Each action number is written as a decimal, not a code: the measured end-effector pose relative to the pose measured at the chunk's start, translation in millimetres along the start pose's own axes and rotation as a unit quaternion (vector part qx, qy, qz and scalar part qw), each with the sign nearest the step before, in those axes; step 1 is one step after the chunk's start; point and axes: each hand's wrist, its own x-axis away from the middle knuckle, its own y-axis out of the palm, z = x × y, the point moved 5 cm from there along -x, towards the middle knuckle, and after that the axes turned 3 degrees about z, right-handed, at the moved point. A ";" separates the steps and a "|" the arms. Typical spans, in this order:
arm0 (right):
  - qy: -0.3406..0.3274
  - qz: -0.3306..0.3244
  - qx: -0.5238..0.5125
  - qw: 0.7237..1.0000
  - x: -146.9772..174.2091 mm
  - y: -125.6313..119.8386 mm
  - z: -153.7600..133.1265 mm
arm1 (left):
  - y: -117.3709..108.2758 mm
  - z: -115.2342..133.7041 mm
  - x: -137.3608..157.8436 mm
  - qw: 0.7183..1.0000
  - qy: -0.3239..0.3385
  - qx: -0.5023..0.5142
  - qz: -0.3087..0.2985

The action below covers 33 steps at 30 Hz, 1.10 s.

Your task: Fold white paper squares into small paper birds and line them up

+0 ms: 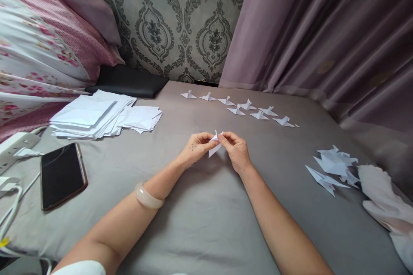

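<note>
Nearest: two bare arms running up from the bottom edge, the left point(118, 230) with a white sleeve point(80, 267) and a pale bangle point(149, 196). Clock taken from the hands, 12 pointing to the far wall point(183, 25). Left hand point(197, 146) and right hand point(237, 150) are close together near mid-view, thumbs and fingers of both pinched on one small folded paper point(213, 150). It is held just above the grey cloth point(200, 206), a thin point standing up between the fingertips, a pale flap hanging on the left hand's side. Eight paper birds point(236, 110) stand in loose lines from 11 round to between 2 and 3, wings out. Just past 3, a heap of folded shapes point(335, 161), looser and overlapping; a light cloth point(387, 206) beside it. Between 9 and 10: sheets point(87, 114) in a big stack, a smaller stack point(142, 118) at its near side. Phone point(63, 176) between 8 and 9. Step, as I judge it: fine shaping of one bird, point and wings; fingertips hide which crease. Next move seems to call for one hand holding the body firm while the other eases a wing down evenly; thin paper, likely to crumple under a hard tug.
</note>
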 end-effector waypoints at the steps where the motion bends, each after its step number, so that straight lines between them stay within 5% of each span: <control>1: 0.003 0.003 0.000 1.000 -0.4 -0.7 1.1 | 0.3 -0.2 0.0 1.000 0.003 -0.010 -0.003; 4: -0.022 -0.006 0.010 1.000 -0.9 -2.9 -1.2 | -1.6 1.8 -0.1 0.997 0.031 -0.068 0.002; 7: -0.131 -0.038 0.097 0.986 1.5 -3.2 -17.0 | -4.7 8.4 0.6 0.982 0.092 -0.163 0.022; 12: -0.300 -0.100 0.340 0.886 12.6 5.1 -42.7 | -5.0 15.3 4.0 0.949 0.177 -0.261 0.022; 16: -0.330 -0.120 0.477 0.806 15.8 5.8 -49.5 | -4.7 12.7 4.1 0.931 0.201 -0.305 -0.001; 18: -0.326 -0.126 0.504 0.790 15.1 3.6 -50.7 | -5.1 10.3 3.1 0.926 0.207 -0.316 -0.012; 21: -0.295 -0.141 0.479 0.815 12.3 0.3 -49.0 | -5.1 7.9 1.5 0.926 0.209 -0.314 -0.028; 27: -0.140 -0.094 0.295 0.940 2.2 -8.3 -36.5 | -2.3 11.4 2.6 0.954 0.142 -0.260 -0.055; 33: -0.096 -0.054 0.186 0.976 -1.9 -7.5 -29.7 | -0.7 16.5 4.3 0.975 0.095 -0.197 -0.047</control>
